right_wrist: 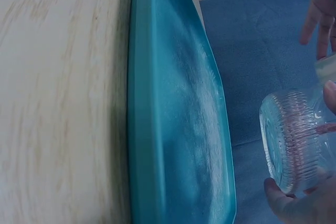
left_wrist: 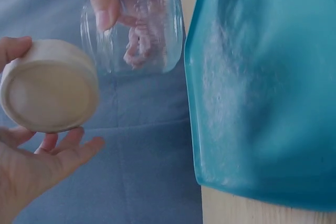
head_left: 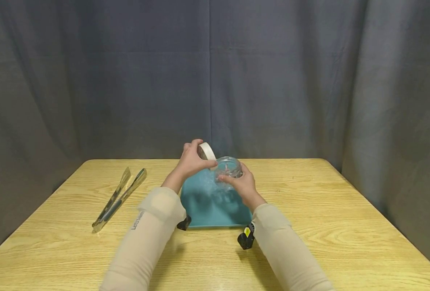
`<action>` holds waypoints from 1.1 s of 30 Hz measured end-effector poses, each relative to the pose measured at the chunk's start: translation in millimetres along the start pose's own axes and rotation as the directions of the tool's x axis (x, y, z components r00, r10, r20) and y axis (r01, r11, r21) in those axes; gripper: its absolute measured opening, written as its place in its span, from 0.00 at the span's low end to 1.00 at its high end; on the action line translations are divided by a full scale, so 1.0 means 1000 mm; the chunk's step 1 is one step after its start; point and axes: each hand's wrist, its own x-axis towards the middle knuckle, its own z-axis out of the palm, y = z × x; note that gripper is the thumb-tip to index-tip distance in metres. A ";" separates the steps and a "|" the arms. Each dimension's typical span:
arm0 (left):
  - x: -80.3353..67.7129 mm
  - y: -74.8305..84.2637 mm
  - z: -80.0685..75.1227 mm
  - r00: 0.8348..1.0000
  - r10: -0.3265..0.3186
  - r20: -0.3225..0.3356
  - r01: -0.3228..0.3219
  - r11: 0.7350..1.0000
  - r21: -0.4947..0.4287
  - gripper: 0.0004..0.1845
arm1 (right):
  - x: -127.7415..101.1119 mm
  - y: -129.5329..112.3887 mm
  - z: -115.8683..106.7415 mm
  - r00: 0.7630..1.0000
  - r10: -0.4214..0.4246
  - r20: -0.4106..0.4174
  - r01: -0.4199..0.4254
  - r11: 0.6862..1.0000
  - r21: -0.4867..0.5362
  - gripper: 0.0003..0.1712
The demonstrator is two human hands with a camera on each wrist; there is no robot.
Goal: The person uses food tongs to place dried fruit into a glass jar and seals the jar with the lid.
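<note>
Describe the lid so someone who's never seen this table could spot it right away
Start at the teal tray in the middle of the wooden table. Above its far edge, the left hand holds the lid beside the clear glass jar. It is the only round, cream, opaque thing there.

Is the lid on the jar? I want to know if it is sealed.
No: the left hand holds the lid apart from the jar, which the right hand grips.
</note>
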 end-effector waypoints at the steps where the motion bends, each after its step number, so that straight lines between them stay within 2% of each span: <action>1: 0.001 0.001 0.001 1.000 0.002 -0.013 -0.003 1.000 -0.014 0.44 | 0.000 0.000 0.000 1.000 -0.001 0.001 0.001 1.000 0.000 0.39; 5: 0.002 0.003 0.007 0.998 0.026 -0.053 -0.029 0.998 -0.059 0.42 | -0.001 -0.002 0.002 1.000 -0.003 0.003 0.003 1.000 0.004 0.39; 7: 0.003 0.004 0.010 0.998 0.038 -0.049 -0.041 0.998 -0.055 0.41 | -0.001 -0.003 0.003 1.000 -0.001 0.004 0.001 1.000 0.010 0.39; 15: 0.003 0.010 0.023 0.999 0.038 0.009 -0.038 0.999 0.039 0.41 | -0.002 -0.008 0.008 1.000 -0.023 0.021 0.023 1.000 0.002 0.38; 20: 0.003 0.013 0.029 0.998 0.055 0.017 -0.056 0.996 0.076 0.41 | -0.003 -0.009 0.010 0.999 -0.018 0.044 0.018 1.000 0.017 0.39; 26: 0.002 0.016 0.035 0.998 0.067 0.023 -0.070 0.978 0.197 0.39 | -0.005 -0.010 0.011 0.998 0.003 0.062 -0.003 1.000 -0.002 0.40; 33: 0.001 0.018 0.038 0.999 0.042 0.021 -0.046 0.964 0.262 0.40 | -0.008 -0.010 0.013 0.997 -0.019 0.079 0.017 1.000 0.019 0.33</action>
